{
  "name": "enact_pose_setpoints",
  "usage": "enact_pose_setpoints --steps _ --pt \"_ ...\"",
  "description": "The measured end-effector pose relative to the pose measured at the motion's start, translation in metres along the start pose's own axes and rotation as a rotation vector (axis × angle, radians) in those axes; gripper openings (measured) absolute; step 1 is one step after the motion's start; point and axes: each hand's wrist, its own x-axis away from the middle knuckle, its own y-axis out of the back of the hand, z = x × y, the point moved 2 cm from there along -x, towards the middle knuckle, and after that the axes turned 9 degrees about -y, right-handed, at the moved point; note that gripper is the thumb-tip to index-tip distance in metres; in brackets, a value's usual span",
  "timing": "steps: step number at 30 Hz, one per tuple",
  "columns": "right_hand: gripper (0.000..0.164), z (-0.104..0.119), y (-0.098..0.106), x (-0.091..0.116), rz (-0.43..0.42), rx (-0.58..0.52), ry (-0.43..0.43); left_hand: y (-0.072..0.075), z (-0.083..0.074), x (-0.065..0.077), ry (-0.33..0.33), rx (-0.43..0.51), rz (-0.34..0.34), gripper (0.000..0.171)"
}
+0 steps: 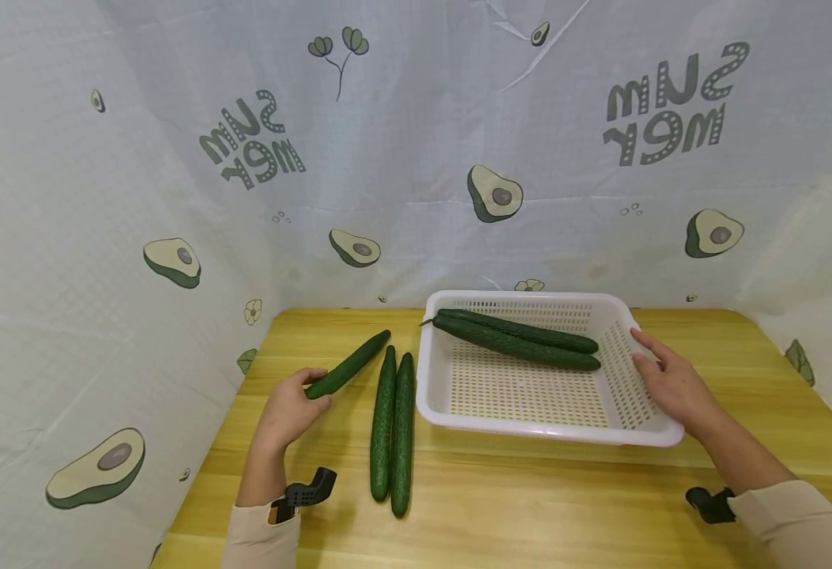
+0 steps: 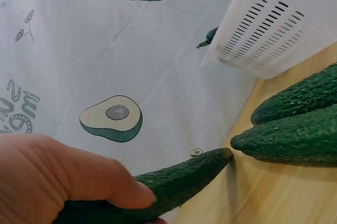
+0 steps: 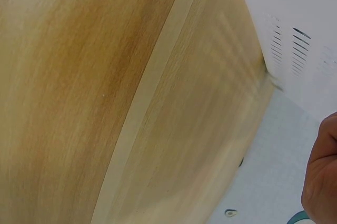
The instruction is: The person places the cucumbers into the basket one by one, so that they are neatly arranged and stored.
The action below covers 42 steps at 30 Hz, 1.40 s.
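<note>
My left hand (image 1: pixel 290 407) pinches a dark green cucumber (image 1: pixel 349 369) near its lower end, and the cucumber slants up to the right. In the left wrist view the thumb (image 2: pixel 113 184) lies along the top of this cucumber. Just right of it, two more cucumbers (image 1: pixel 382 431) lie side by side on the table. My right hand (image 1: pixel 677 389) grips the right rim of a white plastic basket (image 1: pixel 515 427), thumb and a finger at the edge. Inside the basket, two long cucumbers (image 1: pixel 522 345) lie together near the back wall, one stem poking over the left rim.
The wooden table (image 1: pixel 515 506) runs under everything. A pale cloth (image 1: pixel 416 142) printed with avocados hangs behind the table and along its sides. A black wrist camera (image 1: pixel 710 504) sits at the right sleeve, another camera (image 1: pixel 312 487) at the left.
</note>
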Motion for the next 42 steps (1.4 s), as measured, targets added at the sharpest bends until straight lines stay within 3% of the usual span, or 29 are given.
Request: enact_pose_setpoints --steps 12,23,31,42 --pt "0.066 -0.004 0.000 -0.001 0.002 -0.003 -0.004 -0.001 -0.006 -0.003 -0.084 0.116 -0.239 0.040" --pt "0.066 -0.003 -0.001 0.000 -0.012 0.002 0.002 -0.001 -0.020 0.003 -0.343 0.349 -0.414 0.030" --pt "0.065 -0.001 -0.001 0.000 -0.016 0.009 0.011 -0.008 -0.037 0.006 -0.532 0.457 -0.447 0.028" --pt "0.065 0.001 -0.001 0.000 -0.011 0.010 0.008 -0.035 -0.062 0.002 -0.606 0.468 -0.380 0.025"
